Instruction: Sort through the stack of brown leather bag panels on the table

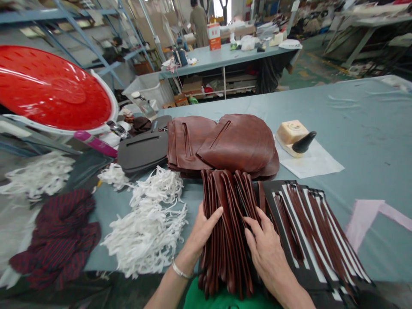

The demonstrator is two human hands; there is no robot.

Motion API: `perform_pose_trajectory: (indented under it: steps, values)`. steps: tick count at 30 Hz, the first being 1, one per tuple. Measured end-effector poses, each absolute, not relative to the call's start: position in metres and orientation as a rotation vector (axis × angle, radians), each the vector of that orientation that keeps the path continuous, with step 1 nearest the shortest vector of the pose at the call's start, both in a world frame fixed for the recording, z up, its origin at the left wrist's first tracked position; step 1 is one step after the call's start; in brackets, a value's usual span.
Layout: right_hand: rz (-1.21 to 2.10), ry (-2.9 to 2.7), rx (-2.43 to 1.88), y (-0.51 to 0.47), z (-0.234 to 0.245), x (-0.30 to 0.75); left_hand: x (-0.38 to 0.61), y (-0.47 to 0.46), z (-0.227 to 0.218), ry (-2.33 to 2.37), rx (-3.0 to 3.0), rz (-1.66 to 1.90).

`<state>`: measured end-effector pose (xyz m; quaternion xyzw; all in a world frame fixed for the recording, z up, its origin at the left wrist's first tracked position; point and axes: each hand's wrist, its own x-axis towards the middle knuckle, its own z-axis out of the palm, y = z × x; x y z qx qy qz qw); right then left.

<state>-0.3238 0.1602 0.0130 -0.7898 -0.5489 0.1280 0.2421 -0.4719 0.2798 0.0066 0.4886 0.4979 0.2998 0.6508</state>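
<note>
A fanned stack of brown leather strips (227,223) stands on edge at the near side of the grey-blue table (370,141). My left hand (201,231) presses flat against the stack's left side, fingers stretched, thumb on top. My right hand (264,244) lies on the stack's right side with fingers spread over the strip edges. Right of it, several more brown strips (309,219) lie fanned on black-and-white backing sheets. Behind the stack sits a pile of larger brown leather pieces (225,143) with slits.
White fabric scraps (151,223) lie heaped on the left, beside a dark red striped cloth (61,236). A cream block with a black handle (294,135) rests on white paper. A red round basin (51,90) is at far left. A person (199,23) stands at a far table.
</note>
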Motion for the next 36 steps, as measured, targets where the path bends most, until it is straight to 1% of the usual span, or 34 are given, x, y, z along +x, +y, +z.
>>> perform_pose_trajectory:
  steps: [7,15,23,29,36]
  values:
    - [0.38,-1.478,-2.116,0.16,0.011,-0.323,-0.472,0.28,0.005,1.161,1.104,0.66]
    - [0.407,-1.547,-2.087,0.161,0.023,-0.325,-0.467,0.279,0.012,1.142,1.117,0.681]
    - [0.416,-1.496,-2.052,0.159,0.013,-0.319,-0.465,0.276,0.013,1.141,1.115,0.696]
    - [0.423,-1.54,-2.087,0.163,0.024,-0.325,-0.459,0.27,0.015,1.083,1.149,0.761]
    - [0.408,-1.555,-2.108,0.163,0.028,-0.327,-0.457,0.269,0.018,1.081,1.134,0.754]
